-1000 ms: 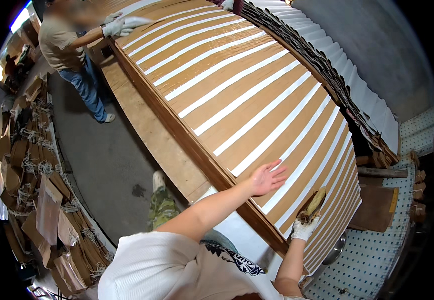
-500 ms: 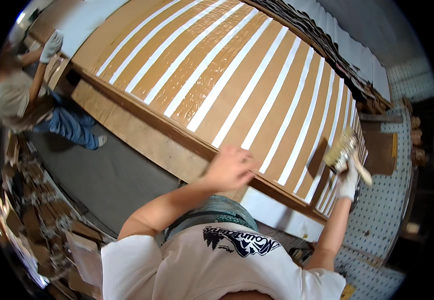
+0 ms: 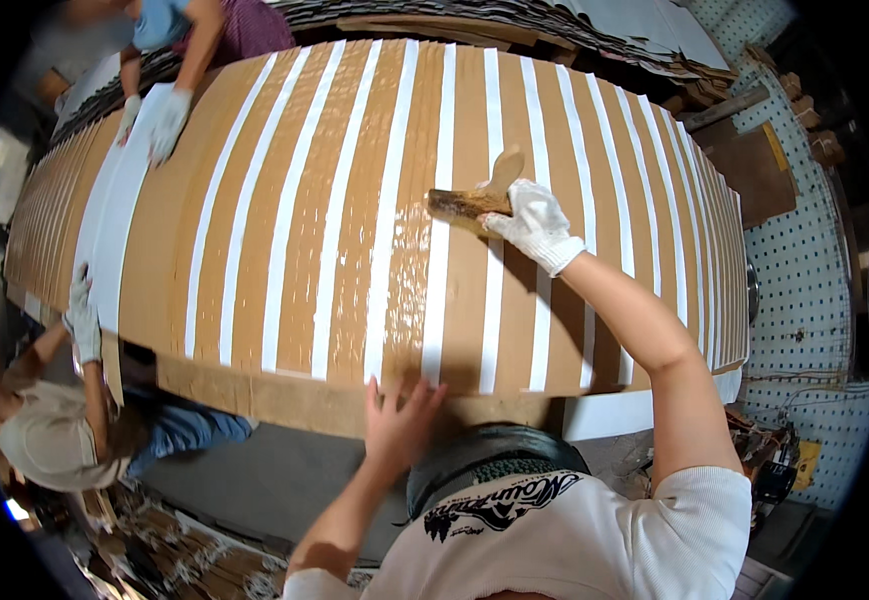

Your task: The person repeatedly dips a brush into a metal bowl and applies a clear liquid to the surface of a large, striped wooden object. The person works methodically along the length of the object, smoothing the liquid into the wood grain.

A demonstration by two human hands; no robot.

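My right hand (image 3: pixel 537 222), in a white knit glove, grips a wide brush (image 3: pixel 467 208) with dark, matted bristles and a pale wooden handle. The brush is over the middle of a broad spread of overlapping brown cardboard sheets (image 3: pixel 565 300), whose edges make alternating brown and white stripes. Left of the brush, the brown strips look wet and glossy; to its right they look matt. My bare left hand (image 3: pixel 402 425) has its fingers apart, their tips at the near edge of the sheets. I cannot tell whether the bristles touch the surface.
At the left, two co-workers' gloved hands handle a white sheet (image 3: pixel 120 215), one person on the far side and one on the near side. Stacked sheets (image 3: pixel 635 40) lie beyond the table. A dotted wall (image 3: pixel 805 290) stands at the right; cardboard scraps (image 3: pixel 195 550) cover the lower left.
My view has turned toward the left, bringing the far co-worker into sight. The brush has moved from the right end of the sheets to their middle. My left hand has shifted left along the near edge.
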